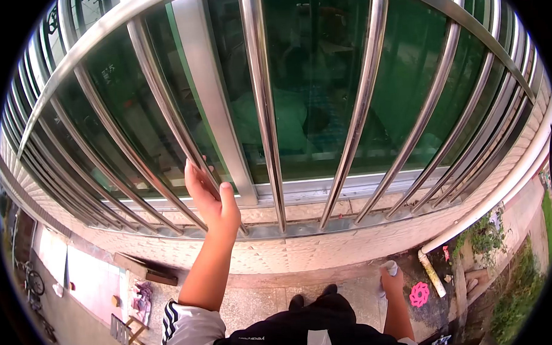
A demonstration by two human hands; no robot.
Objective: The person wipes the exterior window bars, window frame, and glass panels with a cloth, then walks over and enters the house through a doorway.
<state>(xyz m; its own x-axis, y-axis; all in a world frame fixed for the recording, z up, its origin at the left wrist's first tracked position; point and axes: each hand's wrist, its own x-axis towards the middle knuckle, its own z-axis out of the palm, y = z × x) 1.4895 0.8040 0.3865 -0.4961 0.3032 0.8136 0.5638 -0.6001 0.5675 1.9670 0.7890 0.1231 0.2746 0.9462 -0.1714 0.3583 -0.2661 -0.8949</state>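
My left hand [215,205] is raised to the window guard, its fingers curled round one of the upright shiny metal bars [171,109], with the thumb on the bar's right side. Behind the bars is a window with green-tinted glass [321,86] and a pale frame [209,83]. Low at my right side, my right hand [392,282] is closed on a crumpled whitish cloth [389,266]. Part of that cloth also shows beside the fingers; the rest is hidden in the hand.
A tiled wall ledge [315,247] runs under the guard. A white pipe [472,223] bends down at right, near a pink flower-shaped object [419,294] and plants [488,235]. A small wooden stool [128,330] and a bicycle [33,281] stand at left.
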